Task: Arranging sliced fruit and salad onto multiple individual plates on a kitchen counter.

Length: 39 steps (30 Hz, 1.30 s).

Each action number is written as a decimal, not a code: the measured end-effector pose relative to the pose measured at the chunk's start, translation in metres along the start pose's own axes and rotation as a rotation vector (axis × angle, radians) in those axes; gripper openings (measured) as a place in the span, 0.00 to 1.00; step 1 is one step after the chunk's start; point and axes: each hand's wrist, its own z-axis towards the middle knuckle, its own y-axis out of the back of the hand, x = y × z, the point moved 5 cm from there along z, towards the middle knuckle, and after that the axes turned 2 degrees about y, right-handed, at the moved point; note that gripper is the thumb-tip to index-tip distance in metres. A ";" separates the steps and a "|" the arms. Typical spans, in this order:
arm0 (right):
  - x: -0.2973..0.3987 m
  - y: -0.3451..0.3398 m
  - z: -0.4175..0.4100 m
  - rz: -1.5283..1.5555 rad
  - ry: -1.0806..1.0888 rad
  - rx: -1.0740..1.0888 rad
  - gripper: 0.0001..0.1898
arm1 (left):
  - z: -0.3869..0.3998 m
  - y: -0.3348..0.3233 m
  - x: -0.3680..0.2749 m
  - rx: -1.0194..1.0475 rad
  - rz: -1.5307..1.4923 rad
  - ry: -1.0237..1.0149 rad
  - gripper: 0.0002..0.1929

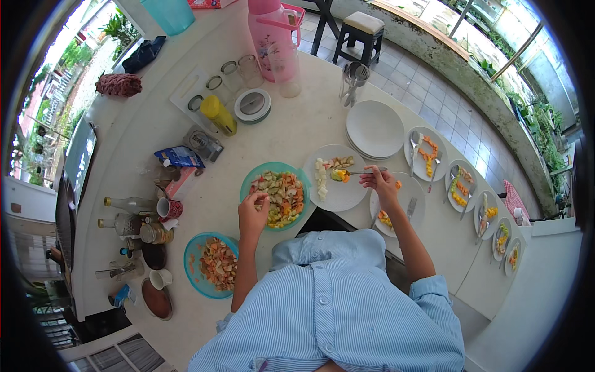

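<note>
My right hand grips the handle of a metal spoon loaded with yellow, green and orange fruit pieces. The spoon's bowl is over a white plate. On that plate lie a line of pale cubes and a row of pinkish and brownish pieces. My left hand hovers at the near left rim of a turquoise bowl of mixed diced fruit. Its fingers are curled towards the thumb; whether something small sits between them is hidden.
Under my right forearm is another plate with fruit and cutlery. Several served plates line the right counter. Stacked plates stand behind. A second fruit bowl is at left, near bottles, jars and a pink flask.
</note>
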 end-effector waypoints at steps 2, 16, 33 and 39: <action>-0.007 0.006 0.003 -0.007 -0.003 0.005 0.18 | 0.003 -0.006 -0.005 0.005 0.004 -0.024 0.07; -0.018 0.001 -0.024 0.039 -0.016 0.241 0.15 | 0.018 -0.064 -0.058 0.129 0.042 -0.242 0.08; -0.023 0.022 -0.022 0.203 0.001 0.105 0.13 | 0.037 -0.164 -0.084 0.376 0.487 -0.556 0.19; -0.018 0.038 -0.020 0.253 0.051 0.062 0.13 | 0.039 -0.185 -0.083 0.424 0.575 -0.554 0.19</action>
